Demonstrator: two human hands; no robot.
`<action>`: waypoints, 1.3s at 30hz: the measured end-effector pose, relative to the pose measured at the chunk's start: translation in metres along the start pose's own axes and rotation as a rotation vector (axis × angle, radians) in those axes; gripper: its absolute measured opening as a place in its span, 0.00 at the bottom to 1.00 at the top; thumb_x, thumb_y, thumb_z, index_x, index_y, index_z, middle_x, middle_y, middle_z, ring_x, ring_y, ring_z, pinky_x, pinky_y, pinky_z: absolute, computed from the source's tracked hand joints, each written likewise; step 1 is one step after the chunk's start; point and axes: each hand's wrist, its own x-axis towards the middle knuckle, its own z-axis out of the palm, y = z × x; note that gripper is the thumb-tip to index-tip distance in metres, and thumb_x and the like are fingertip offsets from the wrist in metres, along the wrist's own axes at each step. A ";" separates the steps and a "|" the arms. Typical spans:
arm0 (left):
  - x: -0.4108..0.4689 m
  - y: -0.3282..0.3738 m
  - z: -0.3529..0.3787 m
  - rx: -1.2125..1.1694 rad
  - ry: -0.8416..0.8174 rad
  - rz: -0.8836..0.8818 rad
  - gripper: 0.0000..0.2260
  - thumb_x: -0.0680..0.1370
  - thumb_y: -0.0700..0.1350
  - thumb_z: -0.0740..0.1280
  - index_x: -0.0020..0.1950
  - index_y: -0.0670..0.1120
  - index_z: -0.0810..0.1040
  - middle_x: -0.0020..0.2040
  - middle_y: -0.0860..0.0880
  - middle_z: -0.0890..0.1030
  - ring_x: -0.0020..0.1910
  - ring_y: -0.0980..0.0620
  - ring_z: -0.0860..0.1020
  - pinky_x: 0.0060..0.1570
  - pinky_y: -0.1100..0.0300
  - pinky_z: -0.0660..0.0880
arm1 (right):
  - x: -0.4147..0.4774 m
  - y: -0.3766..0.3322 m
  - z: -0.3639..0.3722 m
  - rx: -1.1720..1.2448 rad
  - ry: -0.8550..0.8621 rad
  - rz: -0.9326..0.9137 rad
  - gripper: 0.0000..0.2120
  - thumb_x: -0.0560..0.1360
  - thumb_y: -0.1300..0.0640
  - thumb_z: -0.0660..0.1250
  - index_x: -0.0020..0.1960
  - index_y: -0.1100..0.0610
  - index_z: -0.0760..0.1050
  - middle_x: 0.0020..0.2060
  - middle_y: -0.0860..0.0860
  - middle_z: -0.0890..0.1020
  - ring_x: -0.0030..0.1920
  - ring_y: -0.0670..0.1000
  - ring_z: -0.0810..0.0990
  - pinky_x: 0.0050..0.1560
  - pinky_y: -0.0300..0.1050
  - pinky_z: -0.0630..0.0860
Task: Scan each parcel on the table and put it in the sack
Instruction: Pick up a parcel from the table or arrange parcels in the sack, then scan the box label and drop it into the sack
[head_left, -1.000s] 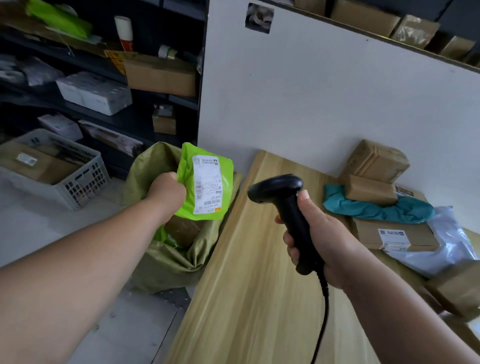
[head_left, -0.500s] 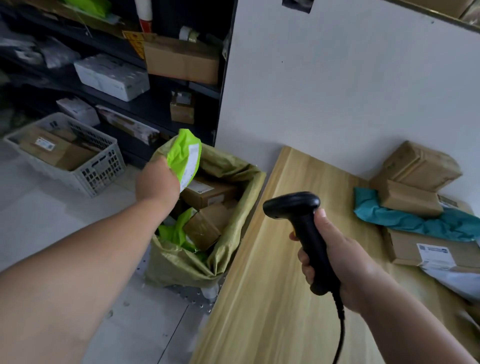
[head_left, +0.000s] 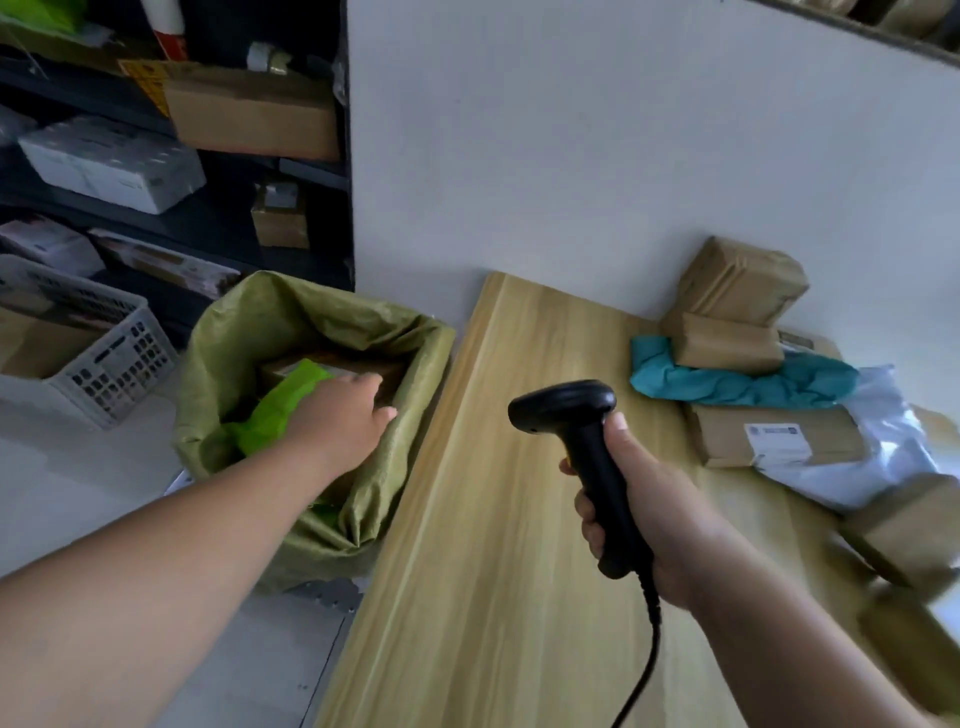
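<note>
Left grip (head_left: 343, 421) is out over the mouth of the sack (head_left: 311, 317), fingers stretched flat, released, nothing in them. The bright green parcel (head_left: 283, 402) lies inside the sack, just beneath that wrist and beside a cardboard box (head_left: 382, 374). Right of the sack, above the bare wood of the desk (head_left: 493, 519), the right grip (head_left: 660, 514) is clenched round the handle of the black scanner (head_left: 587, 431), its head turned toward the sack, its cable hanging down. Further right of the sack, by the wall, lies the pile: brown parcels (head_left: 737, 283), a teal bag (head_left: 737, 379), a grey mailer (head_left: 883, 447).
</note>
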 end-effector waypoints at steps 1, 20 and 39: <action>0.001 0.017 0.003 0.031 -0.002 0.046 0.22 0.78 0.54 0.62 0.69 0.44 0.70 0.65 0.42 0.74 0.63 0.41 0.72 0.59 0.49 0.72 | -0.005 0.005 -0.013 0.002 0.027 -0.006 0.35 0.72 0.26 0.59 0.54 0.58 0.80 0.32 0.54 0.78 0.27 0.50 0.75 0.27 0.43 0.70; -0.090 0.472 0.164 0.193 -0.282 0.681 0.24 0.78 0.58 0.60 0.71 0.49 0.65 0.68 0.47 0.70 0.66 0.45 0.68 0.60 0.52 0.68 | -0.105 0.145 -0.379 0.161 0.533 -0.053 0.33 0.79 0.32 0.54 0.52 0.63 0.76 0.27 0.54 0.77 0.25 0.52 0.74 0.23 0.43 0.68; -0.150 0.599 0.269 0.254 -0.457 0.316 0.59 0.60 0.66 0.72 0.76 0.40 0.43 0.71 0.44 0.60 0.70 0.44 0.62 0.63 0.53 0.65 | -0.111 0.203 -0.469 0.402 0.609 0.013 0.31 0.78 0.31 0.55 0.53 0.59 0.77 0.27 0.51 0.78 0.25 0.51 0.75 0.25 0.42 0.69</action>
